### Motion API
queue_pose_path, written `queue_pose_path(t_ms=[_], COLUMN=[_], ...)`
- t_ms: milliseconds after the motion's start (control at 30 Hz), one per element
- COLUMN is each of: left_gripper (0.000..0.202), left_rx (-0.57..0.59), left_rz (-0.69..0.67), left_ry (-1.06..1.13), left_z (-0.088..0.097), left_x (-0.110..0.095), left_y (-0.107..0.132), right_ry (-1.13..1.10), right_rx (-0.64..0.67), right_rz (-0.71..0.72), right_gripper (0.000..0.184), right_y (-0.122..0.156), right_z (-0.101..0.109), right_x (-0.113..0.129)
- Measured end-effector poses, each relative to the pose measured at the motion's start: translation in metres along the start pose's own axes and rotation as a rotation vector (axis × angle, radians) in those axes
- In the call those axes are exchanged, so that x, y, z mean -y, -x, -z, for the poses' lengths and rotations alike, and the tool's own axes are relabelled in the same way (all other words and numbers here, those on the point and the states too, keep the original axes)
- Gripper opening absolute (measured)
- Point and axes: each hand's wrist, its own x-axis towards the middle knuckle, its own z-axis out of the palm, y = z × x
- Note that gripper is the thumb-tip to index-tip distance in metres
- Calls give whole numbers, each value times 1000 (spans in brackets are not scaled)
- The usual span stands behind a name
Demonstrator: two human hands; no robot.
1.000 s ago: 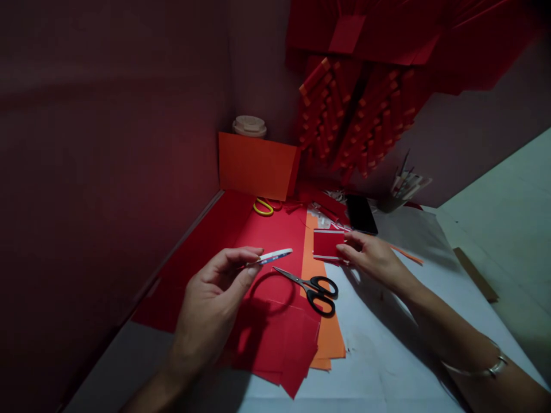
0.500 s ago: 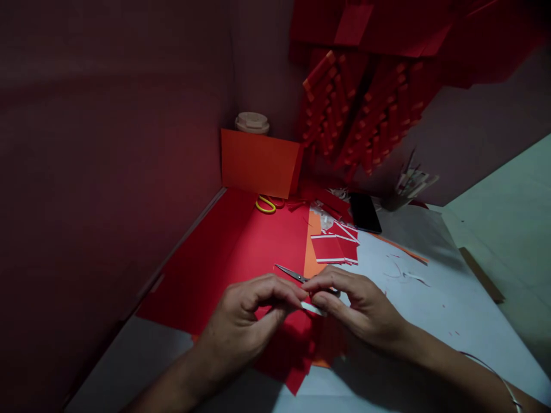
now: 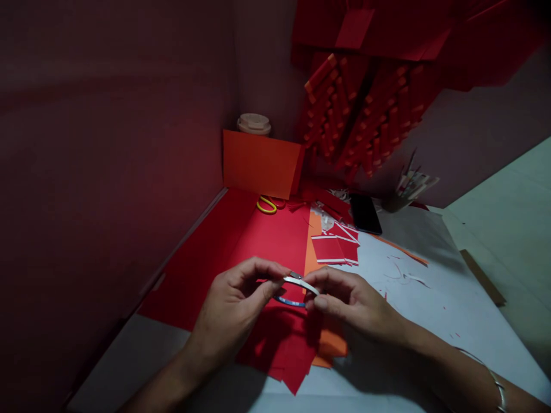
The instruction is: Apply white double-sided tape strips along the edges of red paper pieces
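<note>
Both my hands hold a thin roll of tape (image 3: 297,289), a white and blue ring, above the red paper sheets (image 3: 267,246). My left hand (image 3: 235,307) pinches its left side with thumb and forefinger. My right hand (image 3: 348,298) pinches its right side. The black-handled scissors lie under my hands; only a bit of blade (image 3: 295,276) shows. A small pile of red cards with white strips (image 3: 334,248) lies just beyond my hands.
An orange sheet (image 3: 310,258) lies under the red ones on a white table (image 3: 430,298). Yellow-handled scissors (image 3: 266,205), a black phone (image 3: 365,213), an upright orange card (image 3: 260,163), a lidded jar (image 3: 253,124) and a cup of scraps (image 3: 408,186) stand at the back. Red folded paper decorations (image 3: 361,115) hang above.
My right hand left the red cards on the table and came to the tape ring in my left hand. Both hands now hold the ring a little higher, over the scissors.
</note>
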Motion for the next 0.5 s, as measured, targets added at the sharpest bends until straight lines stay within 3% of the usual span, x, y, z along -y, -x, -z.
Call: queue_pose_path(t_ms=[167, 267, 500], left_gripper=[5, 9, 14], left_rx=[-52, -42, 81], left_rz=[-96, -161, -122], left_ry=[-184, -290, -347], left_z=[2, 1, 0], left_x=[1, 1, -1], left_y=[-3, -2, -1], right_ry=[-1, 196, 590], right_rx=[-114, -191, -242], right_rz=[4, 105, 407], right_gripper=[23, 19, 18], right_y=[-2, -1, 1], right_z=[-3, -8, -16], right_x=[-1, 2, 0])
